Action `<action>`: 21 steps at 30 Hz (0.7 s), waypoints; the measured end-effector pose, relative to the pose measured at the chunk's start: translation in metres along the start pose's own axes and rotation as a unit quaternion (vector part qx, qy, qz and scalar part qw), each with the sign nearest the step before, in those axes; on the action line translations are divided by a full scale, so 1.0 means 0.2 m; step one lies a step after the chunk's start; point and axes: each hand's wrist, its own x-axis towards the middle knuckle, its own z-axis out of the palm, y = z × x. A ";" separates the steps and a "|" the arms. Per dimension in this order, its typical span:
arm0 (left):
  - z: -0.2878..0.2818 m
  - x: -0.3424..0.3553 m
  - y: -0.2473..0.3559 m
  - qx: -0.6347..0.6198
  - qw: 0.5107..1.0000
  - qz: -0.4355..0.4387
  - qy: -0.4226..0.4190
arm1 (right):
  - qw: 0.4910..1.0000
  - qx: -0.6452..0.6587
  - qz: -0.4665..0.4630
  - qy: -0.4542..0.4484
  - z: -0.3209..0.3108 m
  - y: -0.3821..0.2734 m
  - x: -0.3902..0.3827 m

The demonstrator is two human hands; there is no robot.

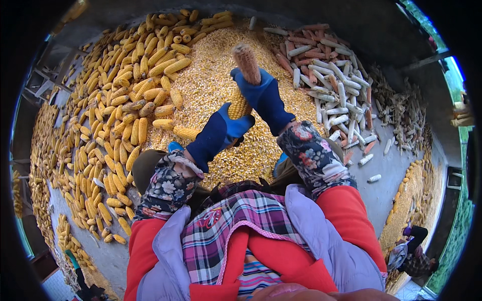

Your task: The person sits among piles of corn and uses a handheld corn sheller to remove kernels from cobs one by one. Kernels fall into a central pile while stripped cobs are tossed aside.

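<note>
My left hand [221, 131], in a blue glove, is closed around the lower part of a yellow corn ear [238, 104]. My right hand [266, 98], gloved in blue too, grips a bare reddish corncob [246, 61] that sticks up out of its fist. The cob and the ear come together between my hands; where they meet is hidden by the right glove. Both are held above a heap of loose corn kernels [211, 57]. Close to my left wrist, another corn ear [186, 132] lies on the kernels.
Whole corn ears [120, 100] spread widely on the left. Red and white bare cobs [341, 83] are heaped at the right, with dry husks [401, 118] beyond. Another kernel pile [406, 213] edged with ears lies far right, near another person [416, 256]. Grey floor [384, 173] shows between.
</note>
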 end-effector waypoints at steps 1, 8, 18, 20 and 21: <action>-0.01 -0.02 0.03 -0.003 0.998 -0.067 -0.001 | 0.999 0.018 0.012 0.042 0.00 0.02 0.01; -0.20 -0.10 0.16 -0.202 0.973 -0.105 -0.025 | 0.985 0.069 0.002 -0.155 -0.15 -0.26 0.10; -0.06 -0.09 0.17 -0.118 0.989 -0.088 -0.004 | 0.998 0.051 0.040 -0.002 0.00 -0.09 0.09; -0.13 -0.11 0.17 -0.166 0.982 -0.080 -0.029 | 0.988 0.130 0.064 -0.059 -0.07 -0.14 0.12; -0.16 -0.10 0.17 -0.164 0.982 -0.084 -0.042 | 0.985 0.142 0.047 -0.087 -0.10 -0.22 0.10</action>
